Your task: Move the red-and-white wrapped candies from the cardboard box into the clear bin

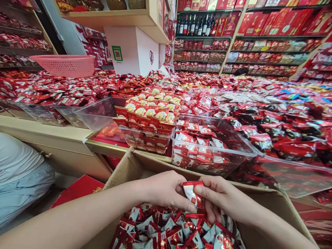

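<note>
A small red-and-white candy packet (191, 192) is held upright between my two hands, over an open cardboard box (269, 204). My left hand (166, 189) closes on its left side, thumb and fingers against the wrapper. On the right edge, my right hand (220, 197) pinches it with the thumb in front. Loose packets (171, 230) of the same look fill the box below. Just beyond the box rim stands a see-through plastic bin (220, 152) with similar packets lined up in rows, its right part less filled.
Left of that bin, durian candy packets (149, 114) are stacked high in another bin. Heaps of wrapped sweets (285, 128) spread to the right and behind. A pink basket (67, 65) rests at the back left. Someone's clothed leg (23, 193) shows at the left.
</note>
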### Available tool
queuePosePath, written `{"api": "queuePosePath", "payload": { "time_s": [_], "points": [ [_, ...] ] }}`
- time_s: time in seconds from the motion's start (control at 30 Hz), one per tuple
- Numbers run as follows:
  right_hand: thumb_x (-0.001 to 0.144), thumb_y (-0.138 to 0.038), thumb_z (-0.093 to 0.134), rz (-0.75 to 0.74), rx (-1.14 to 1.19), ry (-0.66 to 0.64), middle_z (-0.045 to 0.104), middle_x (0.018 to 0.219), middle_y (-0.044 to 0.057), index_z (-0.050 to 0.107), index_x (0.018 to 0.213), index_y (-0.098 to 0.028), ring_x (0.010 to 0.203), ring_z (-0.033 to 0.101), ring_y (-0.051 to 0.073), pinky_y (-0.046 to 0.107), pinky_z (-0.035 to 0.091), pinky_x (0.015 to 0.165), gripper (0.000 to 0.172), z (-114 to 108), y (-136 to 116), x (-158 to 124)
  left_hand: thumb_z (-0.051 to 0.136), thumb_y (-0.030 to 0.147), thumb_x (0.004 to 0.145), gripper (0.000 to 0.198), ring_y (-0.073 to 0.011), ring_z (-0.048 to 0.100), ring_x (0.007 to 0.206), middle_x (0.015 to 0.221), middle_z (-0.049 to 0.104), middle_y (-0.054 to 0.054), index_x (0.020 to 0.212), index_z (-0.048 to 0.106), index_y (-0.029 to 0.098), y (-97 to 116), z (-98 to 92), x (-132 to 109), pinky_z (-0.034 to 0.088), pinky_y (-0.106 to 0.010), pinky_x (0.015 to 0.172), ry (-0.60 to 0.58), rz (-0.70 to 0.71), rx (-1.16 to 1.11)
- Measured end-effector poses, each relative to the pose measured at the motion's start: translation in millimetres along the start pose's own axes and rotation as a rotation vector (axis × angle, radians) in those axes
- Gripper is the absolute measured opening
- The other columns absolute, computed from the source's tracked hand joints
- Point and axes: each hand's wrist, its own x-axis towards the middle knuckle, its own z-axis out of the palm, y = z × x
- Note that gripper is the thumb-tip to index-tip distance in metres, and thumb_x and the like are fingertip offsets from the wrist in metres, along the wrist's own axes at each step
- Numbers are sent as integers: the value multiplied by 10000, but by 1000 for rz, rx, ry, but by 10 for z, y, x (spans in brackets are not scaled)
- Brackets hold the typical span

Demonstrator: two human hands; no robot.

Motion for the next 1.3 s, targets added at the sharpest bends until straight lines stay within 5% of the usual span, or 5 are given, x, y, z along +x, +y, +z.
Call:
{"api": "queuePosePath", "payload": {
  "time_s": [0.23, 0.4, 0.5, 0.8, 1.3],
  "points": [
    [769, -503, 462, -123, 163, 155, 532, 409, -45, 434, 709, -169, 340, 468, 62, 136, 295, 340, 341, -22, -94, -24, 606, 281, 684, 207, -40, 429, 507, 585, 467, 49, 795, 526, 126, 78, -42, -22, 334, -157, 469, 64, 74, -279],
    [733, -479, 530, -204, 145, 241, 539, 475, -30, 510, 729, -152, 393, 471, 67, 168, 361, 378, 327, -11, -144, -42, 610, 269, 704, 336, -83, 575, 597, 801, 545, -10, 955, 406, 181, 96, -57, -57, 429, -219, 546, -194, 80, -589],
    [706, -460, 574, -208, 125, 251, 505, 489, -44, 517, 721, -152, 409, 448, 56, 163, 335, 383, 314, -18, -147, -55, 588, 238, 725, 320, -65, 562, 523, 800, 550, -13, 965, 382, 187, 75, -41, -41, 415, -202, 506, -235, 127, -601],
    [760, -447, 510, -155, -60, 217, 485, 513, -48, 460, 718, -160, 451, 421, 54, 156, 303, 404, 294, 4, -167, -64, 581, 244, 665, 257, -42, 391, 459, 576, 479, 75, 823, 389, 181, 2, 23, 2, 309, -163, 430, 58, 16, -199],
    [693, -347, 623, -290, -132, 198, 454, 659, -33, 524, 792, -158, 612, 392, 95, 201, 343, 540, 235, -5, -86, -70, 621, 160, 609, 310, -81, 497, 625, 740, 560, 6, 831, 405, 147, 141, 69, -42, 369, -225, 587, 251, 135, -364]
  ]
}}
